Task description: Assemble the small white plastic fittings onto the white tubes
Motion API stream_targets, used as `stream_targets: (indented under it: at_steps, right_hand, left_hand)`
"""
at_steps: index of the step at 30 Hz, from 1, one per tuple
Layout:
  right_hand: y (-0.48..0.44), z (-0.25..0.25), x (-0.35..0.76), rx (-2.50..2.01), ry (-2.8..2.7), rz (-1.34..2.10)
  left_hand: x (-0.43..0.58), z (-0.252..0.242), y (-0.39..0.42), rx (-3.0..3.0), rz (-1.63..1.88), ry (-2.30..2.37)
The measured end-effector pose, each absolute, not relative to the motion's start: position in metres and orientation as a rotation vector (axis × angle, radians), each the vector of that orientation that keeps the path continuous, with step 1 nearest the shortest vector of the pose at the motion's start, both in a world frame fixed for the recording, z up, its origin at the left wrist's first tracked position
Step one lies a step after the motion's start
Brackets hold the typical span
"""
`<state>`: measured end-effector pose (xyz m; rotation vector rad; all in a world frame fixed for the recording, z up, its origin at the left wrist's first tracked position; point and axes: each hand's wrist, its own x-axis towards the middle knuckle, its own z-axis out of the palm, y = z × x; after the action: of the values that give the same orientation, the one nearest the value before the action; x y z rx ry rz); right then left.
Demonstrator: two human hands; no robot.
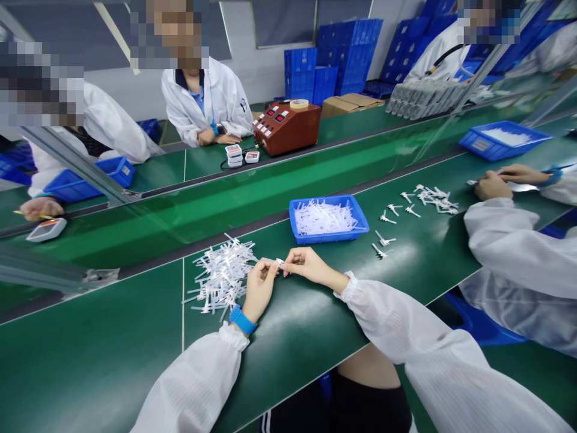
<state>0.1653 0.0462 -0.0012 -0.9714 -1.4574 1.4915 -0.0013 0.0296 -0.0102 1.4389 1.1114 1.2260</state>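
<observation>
Sleeves [451,367], qty 2, wht, loose, nearest camera. L hand [260,287]: narrow, fingertips pinching sm. wht part [280,263]. R hand [311,266]: narrow, thumb + finger on same part, opp. side. Part loc.: betw. both hands, over worktop [297,328], just R of heap of wht pcs [224,273], nearer viewer than blue tray [331,239] w/ wht strips [322,218]. Handling (judgement): light pinch, L steadying while R adjusts; keep both grips in line, avoid bending or twisting part. Orientation: long axis approx. L–R, fingertip to fingertip; mostly hidden by fingers, so can't tell which end points where. Also: loose wht pcs [386,240], R of tray, mixed angles.
</observation>
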Motion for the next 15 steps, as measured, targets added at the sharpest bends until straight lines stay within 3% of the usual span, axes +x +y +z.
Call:
stream_targets:
  at_steps: [15]
  right_hand:
    - [0.0476,-0.0052,0.1656,-0.955,-1.420,1.506]
  left_hand:
    - [-0.0001,-0.0072,0.0285,1.451,1.198,1.085]
